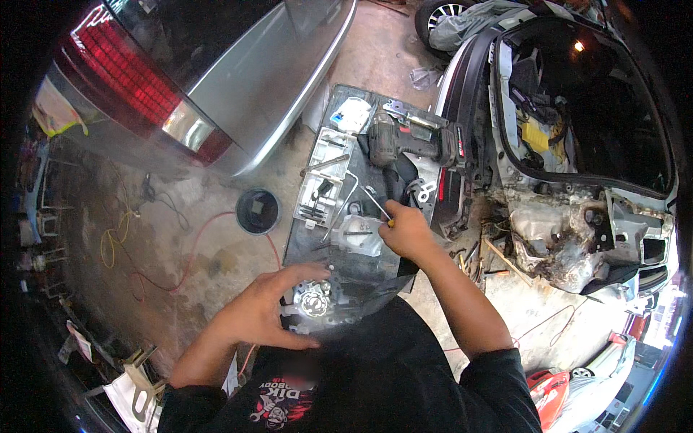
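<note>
My left hand [278, 303] is closed around the edges of a translucent plastic part with a silver round fitting [314, 299], at the near end of a dark work board [303, 252]. My right hand [404, 234] grips a thin screwdriver [377, 202] with a yellow handle, its shaft angled up and left over the board. Beside it lie a bent metal rod [350, 189], a small clear bag [363, 234] and a white open case [317, 198] with small tools. A cordless power tool [411, 144] rests farther back, near a small metal bracket [422, 191].
A silver car's rear [260, 86] stands upper left, a stripped car body [548, 238] at right. A dark bucket [257, 211], a red hose [184, 278] and loose wood scraps [505, 260] lie on the concrete floor [166, 231]. A covered wheel [440, 22] lies at the back.
</note>
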The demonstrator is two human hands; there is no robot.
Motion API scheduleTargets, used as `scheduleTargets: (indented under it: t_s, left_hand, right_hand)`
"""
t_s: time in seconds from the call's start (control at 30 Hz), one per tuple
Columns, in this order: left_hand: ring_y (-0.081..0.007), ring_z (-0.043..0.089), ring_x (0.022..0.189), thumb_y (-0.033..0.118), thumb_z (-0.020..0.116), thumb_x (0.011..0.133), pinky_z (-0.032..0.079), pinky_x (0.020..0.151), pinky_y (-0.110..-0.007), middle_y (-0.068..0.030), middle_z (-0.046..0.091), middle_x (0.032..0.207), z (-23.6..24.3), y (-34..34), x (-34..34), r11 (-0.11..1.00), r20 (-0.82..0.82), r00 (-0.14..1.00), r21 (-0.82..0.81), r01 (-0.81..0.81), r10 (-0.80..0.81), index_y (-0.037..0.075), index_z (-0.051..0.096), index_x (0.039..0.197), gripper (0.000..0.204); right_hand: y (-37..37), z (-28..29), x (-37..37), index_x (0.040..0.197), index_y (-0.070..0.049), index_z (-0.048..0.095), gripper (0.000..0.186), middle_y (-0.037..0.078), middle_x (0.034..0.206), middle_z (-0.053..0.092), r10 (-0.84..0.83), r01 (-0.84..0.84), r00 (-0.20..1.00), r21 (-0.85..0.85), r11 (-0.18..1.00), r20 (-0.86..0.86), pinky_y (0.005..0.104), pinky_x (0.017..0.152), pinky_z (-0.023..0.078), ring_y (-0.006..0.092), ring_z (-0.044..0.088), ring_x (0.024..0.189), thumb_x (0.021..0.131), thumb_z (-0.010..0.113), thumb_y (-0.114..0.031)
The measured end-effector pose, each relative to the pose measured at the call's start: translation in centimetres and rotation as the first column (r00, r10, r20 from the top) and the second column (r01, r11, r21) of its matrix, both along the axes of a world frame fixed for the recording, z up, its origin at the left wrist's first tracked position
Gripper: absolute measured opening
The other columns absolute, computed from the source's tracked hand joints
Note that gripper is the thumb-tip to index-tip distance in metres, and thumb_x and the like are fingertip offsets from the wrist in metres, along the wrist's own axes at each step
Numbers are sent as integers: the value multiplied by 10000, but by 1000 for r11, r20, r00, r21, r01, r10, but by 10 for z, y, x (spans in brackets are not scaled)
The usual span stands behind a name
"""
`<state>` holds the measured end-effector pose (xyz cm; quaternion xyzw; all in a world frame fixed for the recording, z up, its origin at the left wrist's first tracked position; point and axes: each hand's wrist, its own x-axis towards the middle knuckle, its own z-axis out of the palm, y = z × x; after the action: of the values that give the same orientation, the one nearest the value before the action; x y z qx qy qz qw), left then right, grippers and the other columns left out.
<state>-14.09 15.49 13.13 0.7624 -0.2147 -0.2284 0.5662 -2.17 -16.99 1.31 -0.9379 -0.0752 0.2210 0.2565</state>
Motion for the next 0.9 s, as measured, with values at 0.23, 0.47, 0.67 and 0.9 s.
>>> scheduleTargets:
  t_s: [0.23, 0.47, 0.67, 0.9]
  left_hand:
    - [-405, 640, 1455, 303, 1082, 671, 497, 1215, -480, -244, 645, 1560, -2, -3, 5, 999, -16, 999, 6, 36, -36, 53, 560, 1571, 1070]
    - [-400, 612, 1490, 337, 1091, 655, 486, 1235, -493, -236, 643, 1571, -16, -4, 0, 998, -19, 1000, -63, 4, -5, 49, 562, 1575, 1100]
    - [-390, 598, 1507, 346, 1091, 645, 472, 1252, -492, -197, 659, 1568, -20, -9, 2, 997, 26, 999, -62, 38, -36, 47, 602, 1555, 1075]
    - [-387, 594, 1510, 339, 1089, 641, 457, 1263, -491, -196, 650, 1581, -22, -4, -7, 996, -43, 999, -81, -26, 23, 49, 597, 1564, 1085]
  right_hand:
    - [-5, -4, -5, 1143, -29, 676, 308, 298, 1029, 771, -19, 19, 999, 12, 1000, -28, 605, 931, 581, 535, 736, 1037, 901, 758, -201]
    - [-16, -5, -12, 1184, -34, 667, 339, 303, 1053, 763, 10, -6, 996, 51, 999, -84, 594, 934, 586, 528, 736, 1063, 905, 766, -200]
    - [-19, -14, -16, 1208, -37, 679, 370, 293, 1098, 745, 110, -110, 994, -28, 994, -16, 578, 939, 587, 518, 729, 1075, 903, 790, -213]
    - [17, 54, 66, 1330, -69, 680, 463, 263, 1291, 704, 205, -187, 954, -101, 977, 219, 581, 998, 608, 478, 734, 1144, 900, 792, -200]
